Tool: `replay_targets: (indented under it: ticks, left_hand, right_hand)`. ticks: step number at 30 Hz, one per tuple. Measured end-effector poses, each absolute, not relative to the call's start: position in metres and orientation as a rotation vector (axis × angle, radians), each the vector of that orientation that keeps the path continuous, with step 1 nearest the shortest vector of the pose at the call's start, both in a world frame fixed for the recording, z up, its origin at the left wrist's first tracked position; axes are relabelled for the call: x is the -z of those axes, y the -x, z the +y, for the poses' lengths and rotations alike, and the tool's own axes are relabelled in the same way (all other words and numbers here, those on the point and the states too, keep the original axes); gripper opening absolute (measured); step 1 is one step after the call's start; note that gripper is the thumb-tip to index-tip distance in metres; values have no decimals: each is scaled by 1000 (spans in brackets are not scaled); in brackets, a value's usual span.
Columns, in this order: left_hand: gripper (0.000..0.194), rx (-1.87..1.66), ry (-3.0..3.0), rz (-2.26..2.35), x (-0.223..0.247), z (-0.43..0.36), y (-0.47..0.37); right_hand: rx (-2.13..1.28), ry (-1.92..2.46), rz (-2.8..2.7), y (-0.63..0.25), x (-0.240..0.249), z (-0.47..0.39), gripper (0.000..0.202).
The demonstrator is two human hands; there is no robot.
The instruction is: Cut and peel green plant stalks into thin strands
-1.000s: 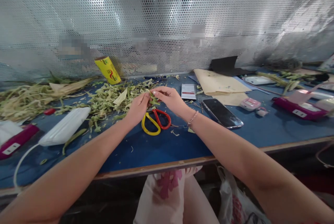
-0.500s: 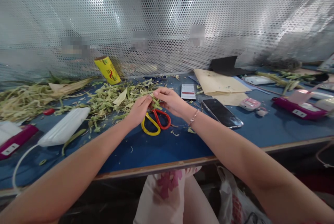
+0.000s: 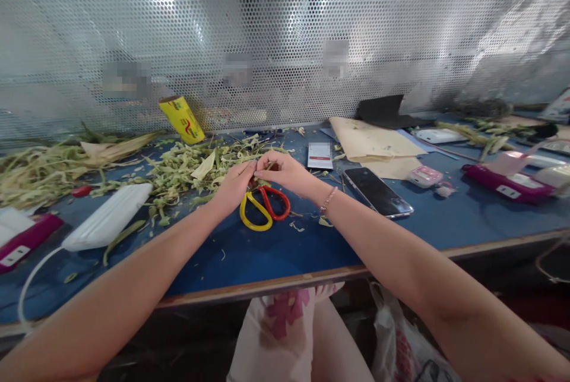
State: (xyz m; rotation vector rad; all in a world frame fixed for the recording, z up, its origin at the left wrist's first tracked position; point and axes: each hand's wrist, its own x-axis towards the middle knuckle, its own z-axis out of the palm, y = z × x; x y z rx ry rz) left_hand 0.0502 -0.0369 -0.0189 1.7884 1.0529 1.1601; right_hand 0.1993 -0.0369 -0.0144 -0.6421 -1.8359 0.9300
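My left hand (image 3: 235,187) and my right hand (image 3: 285,173) meet above the middle of the blue table, fingertips together. A bit of green plant (image 3: 263,182) shows between them, mostly covered by the fingers; both hands are closed on it. Just below lie scissors with one yellow handle (image 3: 256,212) and one red handle (image 3: 276,204), their blades hidden under the hands. A heap of cut green plant pieces (image 3: 178,169) spreads behind and left of my left hand.
Long stalks (image 3: 40,168), a white power bank (image 3: 108,217) and a yellow tube (image 3: 182,119) are on the left. Right are a small screen device (image 3: 319,156), a black phone (image 3: 377,192), brown paper (image 3: 374,139) and a purple power strip (image 3: 507,183). A perforated metal panel (image 3: 285,25) stands behind.
My right fingers have drawn in closer to my left fingertips, and less of the green plant piece shows between them. The scissors still lie below the hands.
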Motion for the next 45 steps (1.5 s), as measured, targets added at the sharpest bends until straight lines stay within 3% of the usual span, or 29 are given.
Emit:
replay_targets:
  ticks: [16, 22, 27, 45]
  left_hand:
    - [28, -1228, -1862, 1248, 12, -45, -54]
    - [2, -1307, -1436, 1029, 14, -39, -57]
    - [18, -1339, -1356, 1003, 9, -46, -58]
    - [15, -1437, -1321, 1005, 12, -47, -62]
  right_hand:
    - [-920, 786, -1634, -196, 18, -33, 16]
    - [-872, 841, -1519, -196, 19, -31, 13]
    - [-809, 858, -1460, -196, 21, -28, 11]
    - [-795, 824, -1448, -197, 17, -32, 8]
